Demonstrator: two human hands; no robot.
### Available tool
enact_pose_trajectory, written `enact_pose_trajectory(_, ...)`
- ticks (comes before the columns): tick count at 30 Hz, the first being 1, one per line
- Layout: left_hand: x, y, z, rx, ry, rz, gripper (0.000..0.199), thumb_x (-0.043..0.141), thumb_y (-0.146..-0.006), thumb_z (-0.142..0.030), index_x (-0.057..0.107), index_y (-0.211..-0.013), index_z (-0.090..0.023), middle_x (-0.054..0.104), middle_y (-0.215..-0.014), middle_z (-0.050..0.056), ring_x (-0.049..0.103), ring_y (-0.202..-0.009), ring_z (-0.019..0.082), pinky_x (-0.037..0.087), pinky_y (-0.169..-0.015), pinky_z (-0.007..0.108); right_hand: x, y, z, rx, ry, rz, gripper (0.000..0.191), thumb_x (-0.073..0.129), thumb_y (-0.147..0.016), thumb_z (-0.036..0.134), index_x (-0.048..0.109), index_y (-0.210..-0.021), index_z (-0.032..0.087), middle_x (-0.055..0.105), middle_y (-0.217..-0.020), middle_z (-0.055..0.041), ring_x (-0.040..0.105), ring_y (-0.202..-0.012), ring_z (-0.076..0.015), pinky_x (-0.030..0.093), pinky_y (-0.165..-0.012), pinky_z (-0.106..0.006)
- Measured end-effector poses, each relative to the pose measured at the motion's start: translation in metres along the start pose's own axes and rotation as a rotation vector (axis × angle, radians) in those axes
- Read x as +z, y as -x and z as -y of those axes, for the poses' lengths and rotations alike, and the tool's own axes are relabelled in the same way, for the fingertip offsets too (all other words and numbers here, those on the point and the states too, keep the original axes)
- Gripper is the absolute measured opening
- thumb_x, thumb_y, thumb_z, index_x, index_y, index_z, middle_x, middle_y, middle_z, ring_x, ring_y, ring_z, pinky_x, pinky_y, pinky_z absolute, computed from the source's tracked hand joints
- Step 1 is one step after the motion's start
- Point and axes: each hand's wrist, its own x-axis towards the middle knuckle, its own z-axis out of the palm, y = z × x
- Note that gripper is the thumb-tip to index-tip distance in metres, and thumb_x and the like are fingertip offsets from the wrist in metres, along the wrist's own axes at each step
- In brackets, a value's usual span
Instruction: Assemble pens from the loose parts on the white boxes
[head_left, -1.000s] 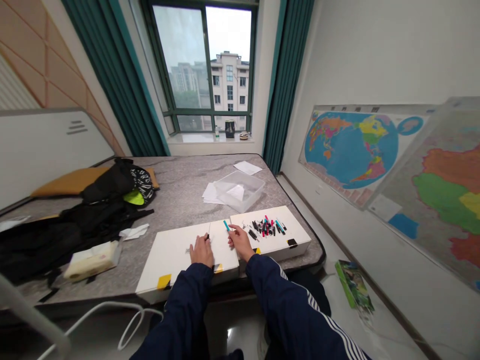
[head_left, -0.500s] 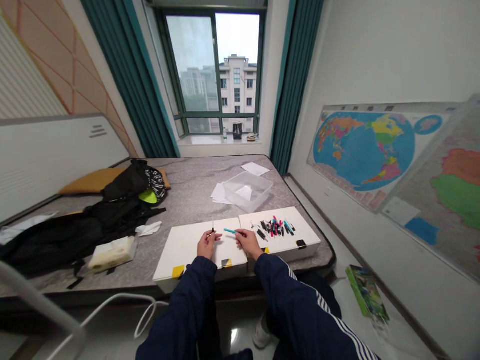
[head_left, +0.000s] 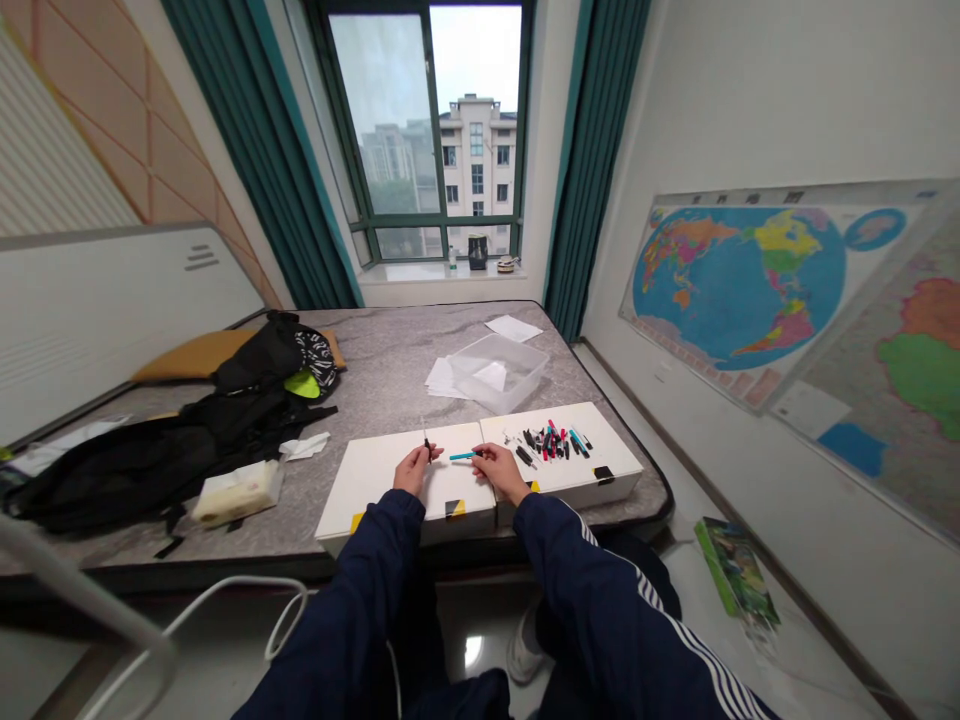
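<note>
My left hand is closed in a pinch on a slim pen part, black low down with a thin pale tip pointing up and away. My right hand pinches a teal pen piece by its dark right end; its free end points left toward my left hand, with a gap between them. Both hands are over two white boxes, the left box and the right box, set side by side. On the right one lies a pile of pen parts, in black, red, teal and white.
Behind the boxes are a clear plastic bin and white paper sheets. To the left lie a tissue pack, a crumpled tissue and a black backpack. A white cable hangs in front at lower left.
The head view has shifted a little, raising most of the scene in the picture. The teal piece lies more level than before. Both hands keep their holds.
</note>
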Motion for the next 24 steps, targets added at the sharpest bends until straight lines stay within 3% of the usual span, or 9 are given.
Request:
enact_pose_trajectory(6,0.004,0.006,0.005,0.067,-0.099,-0.033,0.052,0.060,-0.076,-0.060,0.065,-0.097,-0.012,0.074,-0.088,0.014,0.068,-0.091,0.025,0.043,-0.099,0.047,-0.001,0.000,0.000,0.031,-0.042,0.009,0.035,0.075,-0.066,0.030,0.065,-0.095,0.013,0.069,-0.069,-0.0037,0.065,-0.056,-0.0124,0.054,-0.053,-0.023)
enact_pose_trajectory(15,0.018,0.018,0.011,0.209,-0.430,-0.084,0.026,0.068,-0.070,-0.040,0.061,-0.083,-0.019,0.070,-0.081,0.005,0.066,-0.076,0.019,0.053,-0.078,0.034,-0.008,-0.003,-0.006,-0.011,-0.090,0.022,0.032,0.072,-0.071,0.033,0.066,-0.097,0.016,0.070,-0.075,-0.0042,0.063,-0.060,-0.0121,0.052,-0.055,-0.024)
enact_pose_trajectory(22,0.022,0.027,0.002,0.253,-0.554,-0.224,0.028,0.054,-0.082,-0.040,0.064,-0.099,-0.019,0.072,-0.090,0.008,0.067,-0.086,0.021,0.052,-0.079,0.033,-0.010,-0.002,-0.004,-0.019,-0.116,-0.006,0.033,0.070,-0.072,0.036,0.064,-0.097,0.017,0.068,-0.077,-0.0038,0.062,-0.064,-0.0122,0.051,-0.057,-0.023)
enact_pose_trajectory(24,0.022,0.030,-0.004,0.229,-0.550,-0.208,0.031,0.048,-0.086,-0.038,0.063,-0.105,-0.018,0.073,-0.087,0.007,0.067,-0.085,0.021,0.051,-0.076,0.033,-0.010,-0.002,-0.003,-0.021,-0.139,-0.043,0.034,0.070,-0.073,0.039,0.062,-0.098,0.017,0.068,-0.077,-0.0036,0.062,-0.063,-0.0120,0.050,-0.056,-0.023)
